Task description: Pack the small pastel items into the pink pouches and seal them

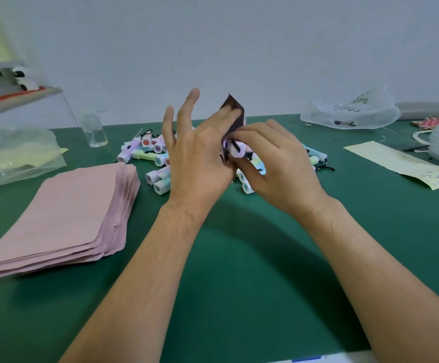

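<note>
Now my left hand (197, 153) holds a pouch (233, 107) above the middle of the desk (239, 258), two fingers splayed loose, while my right hand (271, 158) pinches a lilac item (235, 150) at its mouth. More pastel items (158, 158) lie heaped beneath; spare pouches (63, 213) are stacked near the left edge.
</note>
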Demonstrator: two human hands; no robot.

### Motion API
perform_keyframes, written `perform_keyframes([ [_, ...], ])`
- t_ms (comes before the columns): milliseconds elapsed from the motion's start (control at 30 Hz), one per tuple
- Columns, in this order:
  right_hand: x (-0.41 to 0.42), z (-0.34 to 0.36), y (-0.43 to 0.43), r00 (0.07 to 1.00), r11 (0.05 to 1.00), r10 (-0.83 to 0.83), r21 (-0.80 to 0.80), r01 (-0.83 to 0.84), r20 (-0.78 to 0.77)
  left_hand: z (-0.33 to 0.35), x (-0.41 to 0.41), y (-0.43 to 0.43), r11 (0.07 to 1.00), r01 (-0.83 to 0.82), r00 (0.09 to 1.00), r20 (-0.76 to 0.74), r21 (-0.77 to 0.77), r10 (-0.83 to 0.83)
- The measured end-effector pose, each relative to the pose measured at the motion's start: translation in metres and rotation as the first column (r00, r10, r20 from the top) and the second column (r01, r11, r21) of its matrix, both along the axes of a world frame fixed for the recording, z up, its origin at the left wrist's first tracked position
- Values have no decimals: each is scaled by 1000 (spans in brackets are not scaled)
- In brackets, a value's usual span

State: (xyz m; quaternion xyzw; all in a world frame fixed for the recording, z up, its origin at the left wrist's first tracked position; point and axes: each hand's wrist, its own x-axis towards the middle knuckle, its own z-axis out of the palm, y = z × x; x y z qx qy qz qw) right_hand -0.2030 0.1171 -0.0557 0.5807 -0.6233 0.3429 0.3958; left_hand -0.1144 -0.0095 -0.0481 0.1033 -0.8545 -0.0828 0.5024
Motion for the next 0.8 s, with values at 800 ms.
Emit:
perform_keyframes([
  [800,-9,14,18,265,973,227,-232,-14,937,-19,-1,1,932,240,971,55,-272,-234],
])
